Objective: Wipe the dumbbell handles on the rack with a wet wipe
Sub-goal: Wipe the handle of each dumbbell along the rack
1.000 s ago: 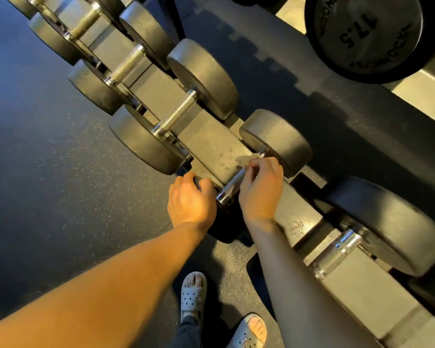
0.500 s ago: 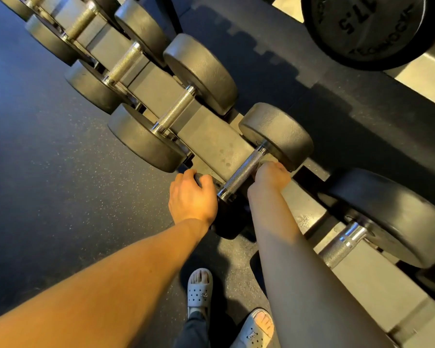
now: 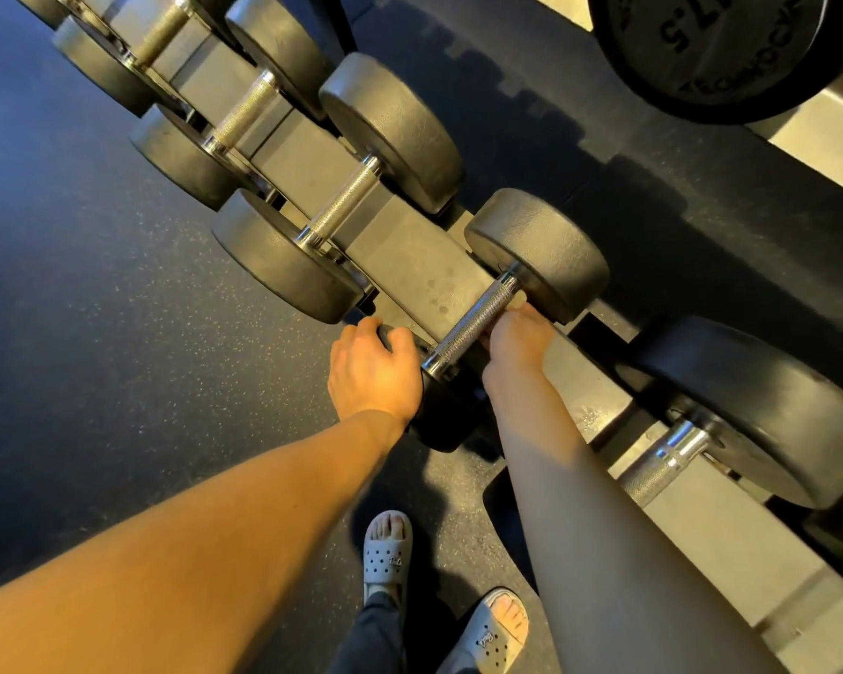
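Knurled steel dumbbell handle (image 3: 473,319) lies slanted across the grey rack (image 3: 412,262).

**What we cannot make out at the rack**

The fingers of the right hand (image 3: 517,340) pass under the knurled handle (image 3: 473,323), so we cannot tell how they grip. A pale scrap (image 3: 519,300) shows at the handle's far end; whether it is wipe or fingertip, we cannot say. The left hand (image 3: 371,372) curls over the near head (image 3: 439,420) and covers most of it. The right forearm (image 3: 604,552) hides the near end of the next dumbbell (image 3: 663,464). The big head (image 3: 702,51) at top right is cut by the upper edge, and we read its lettering only in part. The far dumbbells (image 3: 93,75) run off the top left corner.
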